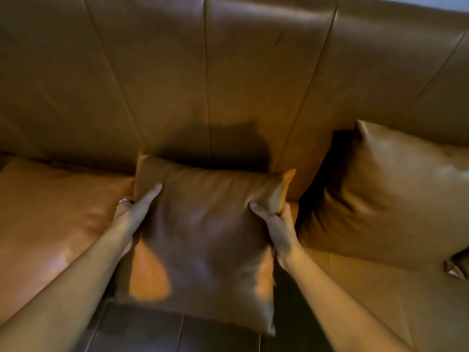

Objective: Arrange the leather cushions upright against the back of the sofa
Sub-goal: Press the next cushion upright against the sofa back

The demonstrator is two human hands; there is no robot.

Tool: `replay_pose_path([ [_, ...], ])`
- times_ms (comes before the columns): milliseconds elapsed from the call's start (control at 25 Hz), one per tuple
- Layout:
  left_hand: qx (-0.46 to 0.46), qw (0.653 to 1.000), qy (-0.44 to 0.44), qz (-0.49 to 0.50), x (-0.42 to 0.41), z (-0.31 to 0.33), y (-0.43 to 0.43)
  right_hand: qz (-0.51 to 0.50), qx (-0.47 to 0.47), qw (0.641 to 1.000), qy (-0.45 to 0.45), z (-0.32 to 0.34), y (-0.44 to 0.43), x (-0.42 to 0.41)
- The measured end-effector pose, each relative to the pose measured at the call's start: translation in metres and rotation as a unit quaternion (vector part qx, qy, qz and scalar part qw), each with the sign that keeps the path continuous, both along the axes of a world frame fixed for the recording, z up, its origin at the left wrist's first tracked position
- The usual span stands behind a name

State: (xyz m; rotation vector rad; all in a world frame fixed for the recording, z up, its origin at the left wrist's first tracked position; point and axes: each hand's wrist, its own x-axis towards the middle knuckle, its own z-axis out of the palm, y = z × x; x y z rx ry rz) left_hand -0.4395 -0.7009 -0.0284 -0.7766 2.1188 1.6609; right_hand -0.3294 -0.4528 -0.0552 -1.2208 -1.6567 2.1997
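I hold a tan leather cushion [203, 232] in the middle of the view, above the sofa seat and in front of the sofa back [228, 85]. My left hand [134, 212] grips its left edge, thumb on the front face. My right hand [274, 224] pinches its right edge near the upper corner. The cushion's top edge is close to the sofa back; whether it touches is not clear. A second leather cushion [388, 196] leans upright against the sofa back on the right.
The sofa seat [50, 219] spreads left and right under the cushions. A dark tiled floor [165, 331] shows below the seat's front edge. A corner of another cushion [456, 268] pokes in at the right edge.
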Motion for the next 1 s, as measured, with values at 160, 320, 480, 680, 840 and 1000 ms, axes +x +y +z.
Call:
replay_pose_path([
  [160,0.031,0.998,0.057,-0.016,-0.024,0.035,0.034,-0.012,0.037,0.997,0.068,0.036,0.045,-0.013],
  [320,0.062,0.994,0.087,-0.025,-0.036,0.042,0.055,0.015,0.067,0.995,0.066,0.049,0.074,-0.022],
  [480,0.069,0.993,0.076,-0.053,-0.04,0.035,0.061,0.024,0.098,0.994,0.044,0.05,0.075,-0.029],
  [680,0.09,0.988,0.119,-0.032,-0.044,0.037,0.064,0.027,0.079,0.994,0.069,0.051,0.076,-0.025],
  [840,0.108,0.984,0.142,-0.023,-0.047,0.03,0.057,0.042,0.087,0.991,0.097,0.048,0.072,-0.033],
  [1000,0.114,0.982,0.152,-0.022,-0.05,0.029,0.061,0.053,0.09,0.991,0.088,0.046,0.071,-0.041],
])
